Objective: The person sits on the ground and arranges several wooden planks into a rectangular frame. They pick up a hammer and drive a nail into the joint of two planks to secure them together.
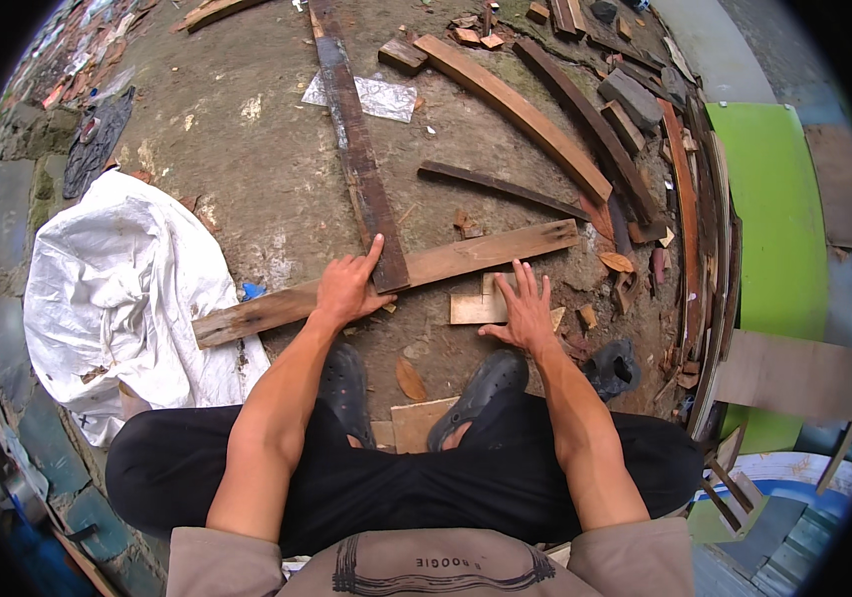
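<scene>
A long dark wooden plank (354,149) lies with its near end across a lighter brown plank (481,252), which slants up to the right. My left hand (348,291) grips where they cross, its index finger along the dark plank's left edge and its thumb at that plank's near end. The other left fingers are curled and partly hidden. My right hand (524,310) has its fingers spread at the right side of a small pale wood block (474,308). Whether its fingertips touch the block I cannot tell.
A white sack (132,289) lies crumpled at left. Thin dark strips, including one wooden strip (501,188), and a curved-looking brown beam (516,114) lie beyond the planks. Wood scraps, bricks and a green panel (769,219) line the right. My dark clogs (486,393) stand close by.
</scene>
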Demonstrator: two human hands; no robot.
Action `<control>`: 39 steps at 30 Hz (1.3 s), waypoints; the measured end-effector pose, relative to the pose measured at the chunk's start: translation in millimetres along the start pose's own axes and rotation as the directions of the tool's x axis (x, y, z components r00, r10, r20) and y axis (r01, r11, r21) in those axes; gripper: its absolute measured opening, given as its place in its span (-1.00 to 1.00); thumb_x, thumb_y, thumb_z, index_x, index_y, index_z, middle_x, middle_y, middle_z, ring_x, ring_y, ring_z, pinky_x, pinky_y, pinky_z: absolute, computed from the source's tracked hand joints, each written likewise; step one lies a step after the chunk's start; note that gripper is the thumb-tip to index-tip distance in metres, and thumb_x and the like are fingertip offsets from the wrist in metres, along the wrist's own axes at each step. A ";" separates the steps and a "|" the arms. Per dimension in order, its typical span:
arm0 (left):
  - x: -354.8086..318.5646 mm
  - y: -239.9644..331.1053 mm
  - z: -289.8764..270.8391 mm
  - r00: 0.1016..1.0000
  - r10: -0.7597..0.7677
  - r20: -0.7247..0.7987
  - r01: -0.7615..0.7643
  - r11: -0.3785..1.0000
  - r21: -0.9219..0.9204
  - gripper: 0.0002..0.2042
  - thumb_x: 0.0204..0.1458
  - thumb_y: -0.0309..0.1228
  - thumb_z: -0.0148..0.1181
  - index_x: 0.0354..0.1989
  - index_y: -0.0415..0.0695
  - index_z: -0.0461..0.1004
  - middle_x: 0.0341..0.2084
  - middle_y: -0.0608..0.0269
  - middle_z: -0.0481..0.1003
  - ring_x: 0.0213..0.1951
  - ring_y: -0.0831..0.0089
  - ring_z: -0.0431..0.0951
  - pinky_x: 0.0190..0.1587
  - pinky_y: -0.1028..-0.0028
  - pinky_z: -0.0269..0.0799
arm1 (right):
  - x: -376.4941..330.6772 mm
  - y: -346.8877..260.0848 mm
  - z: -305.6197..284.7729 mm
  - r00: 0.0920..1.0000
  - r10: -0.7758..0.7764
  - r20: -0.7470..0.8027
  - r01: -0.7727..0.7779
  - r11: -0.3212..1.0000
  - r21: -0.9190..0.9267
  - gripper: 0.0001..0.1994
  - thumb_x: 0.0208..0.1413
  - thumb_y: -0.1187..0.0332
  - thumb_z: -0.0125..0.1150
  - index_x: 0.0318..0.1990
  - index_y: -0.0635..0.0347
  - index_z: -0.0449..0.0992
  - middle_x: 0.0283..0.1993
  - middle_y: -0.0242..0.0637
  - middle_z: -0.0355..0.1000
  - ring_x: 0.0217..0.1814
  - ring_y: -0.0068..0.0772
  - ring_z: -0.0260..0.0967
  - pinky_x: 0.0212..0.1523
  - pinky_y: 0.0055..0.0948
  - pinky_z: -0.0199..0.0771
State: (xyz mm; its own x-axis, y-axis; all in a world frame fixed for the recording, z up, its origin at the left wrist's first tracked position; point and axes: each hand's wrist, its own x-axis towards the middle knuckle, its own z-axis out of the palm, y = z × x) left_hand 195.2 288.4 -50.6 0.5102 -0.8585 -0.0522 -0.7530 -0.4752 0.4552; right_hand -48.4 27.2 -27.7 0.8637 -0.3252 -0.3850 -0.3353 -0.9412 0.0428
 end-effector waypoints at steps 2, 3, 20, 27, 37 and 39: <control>-0.9 0.7 0.5 1.000 0.001 -0.009 -0.002 1.000 -0.012 0.15 -0.33 0.02 0.55 0.47 -0.11 0.03 -0.28 0.19 0.56 -0.22 0.21 0.52 -0.16 0.27 0.40 | -6.4 1.8 14.1 0.993 0.084 0.085 -0.090 0.994 0.059 0.19 -0.38 -0.46 0.36 0.48 -0.27 0.01 0.58 -0.02 -0.36 0.62 0.09 -0.44 0.43 0.39 -0.24; -2.0 0.7 0.4 1.000 -0.002 -0.013 0.002 1.000 -0.015 0.15 -0.33 0.02 0.55 0.47 -0.11 0.03 -0.28 0.19 0.56 -0.22 0.21 0.52 -0.16 0.27 0.39 | -6.4 -2.4 15.4 0.984 0.148 0.099 -0.161 0.978 0.134 0.20 -0.38 -0.43 0.40 0.48 -0.28 0.00 0.59 0.00 -0.38 0.62 0.13 -0.45 0.42 0.41 -0.22; -1.2 -0.8 6.5 1.000 0.005 -0.031 -0.005 1.000 0.009 0.17 -0.36 0.00 0.54 0.48 -0.12 0.00 -0.31 0.22 0.56 -0.24 0.25 0.53 -0.20 0.28 0.41 | 14.7 -120.2 6.2 0.920 -0.381 -0.087 0.388 0.864 0.322 -0.09 -0.20 -0.13 0.49 0.29 0.13 0.28 0.43 0.08 0.02 0.51 0.23 -0.14 0.47 -0.01 0.03; -0.2 -2.8 4.8 1.000 0.010 -0.020 -0.011 1.000 -0.008 0.17 -0.36 0.00 0.54 0.47 -0.13 0.01 -0.29 0.21 0.58 -0.25 0.24 0.54 -0.20 0.27 0.43 | 13.3 -136.8 28.8 0.906 -0.257 -0.335 0.386 0.826 0.411 -0.18 -0.09 -0.06 0.46 0.26 0.22 0.30 0.34 0.09 0.09 0.46 0.21 -0.04 0.43 -0.01 0.10; 1.2 1.8 0.9 0.995 0.032 -0.095 -0.032 0.999 0.001 0.14 -0.39 0.01 0.55 0.44 -0.15 0.10 -0.40 0.12 0.56 -0.34 0.22 0.55 -0.24 0.27 0.44 | 26.4 -146.3 42.6 0.846 -0.244 -0.474 0.410 0.866 0.287 -0.32 0.00 0.02 0.39 0.21 0.22 0.38 0.24 -0.08 0.22 0.37 -0.01 0.08 0.39 0.03 0.09; -0.3 3.4 -1.0 1.000 -0.027 -0.012 0.027 0.999 0.024 0.15 -0.37 0.04 0.54 0.46 -0.12 0.07 -0.30 0.21 0.58 -0.27 0.28 0.55 -0.22 0.29 0.43 | 24.3 -144.1 39.4 0.861 -0.224 -0.458 0.380 0.881 0.283 -0.33 0.00 0.00 0.38 0.20 0.19 0.39 0.22 -0.10 0.24 0.38 -0.04 0.08 0.39 0.00 0.07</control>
State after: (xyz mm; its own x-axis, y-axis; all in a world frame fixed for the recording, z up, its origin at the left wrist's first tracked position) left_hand 192.9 287.2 -48.2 0.5349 -0.8432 -0.0540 -0.7487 -0.5026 0.4323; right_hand 6.1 158.5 -79.5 0.9905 -0.1112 0.0810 -0.0737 -0.9262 -0.3698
